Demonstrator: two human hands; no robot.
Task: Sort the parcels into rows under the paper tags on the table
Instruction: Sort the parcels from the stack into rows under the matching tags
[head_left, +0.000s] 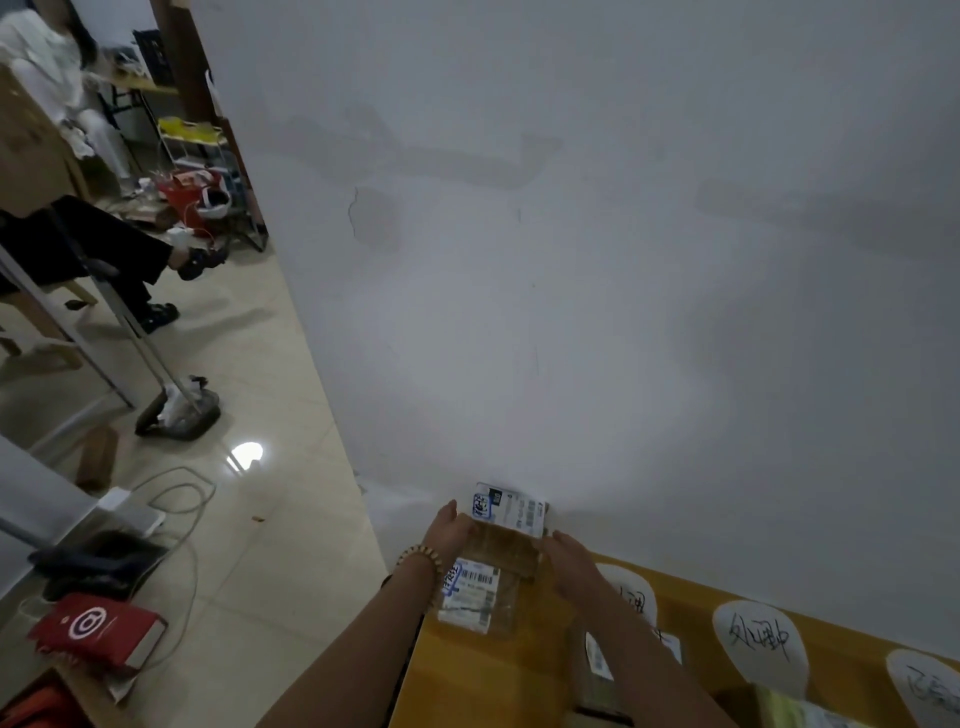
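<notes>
Nearest: my two forearms come in from the bottom edge over the yellow desk (467, 680), bead bracelet (422, 557) on the left wrist. Under my right forearm lies a parcel (597, 667) on the desk, mostly hidden, with a strip of barcode label showing. At the bottom right corner there is a yellow-green packet (779, 709), blurred.

Next out, a flat parcel (470, 597) lies at the desk's left end, white barcode label up, just beside my left wrist. Paper tags sit along the wall side of the desk: first tag (636, 592) partly behind my right arm, second tag (758, 644) and third tag (930, 686) to its right – handwriting on all, not readable.

Past the flat parcel, both hands hold a cardboard parcel (506, 551) between them. Left hand (452, 530) grips its left side with the thumb up; right hand (569, 564) grips its right side, fingers wrapped on the edge. A white shipping label (511, 509) is at the far end. It sits above the desk's left corner – whether it touches the flat parcel, cannot tell.

Farther off: white wall (571, 260) straight ahead. Tiled floor (270, 545) on the left has a red box (98, 629) and cables, and a seated person's legs (104, 260) beyond.
</notes>
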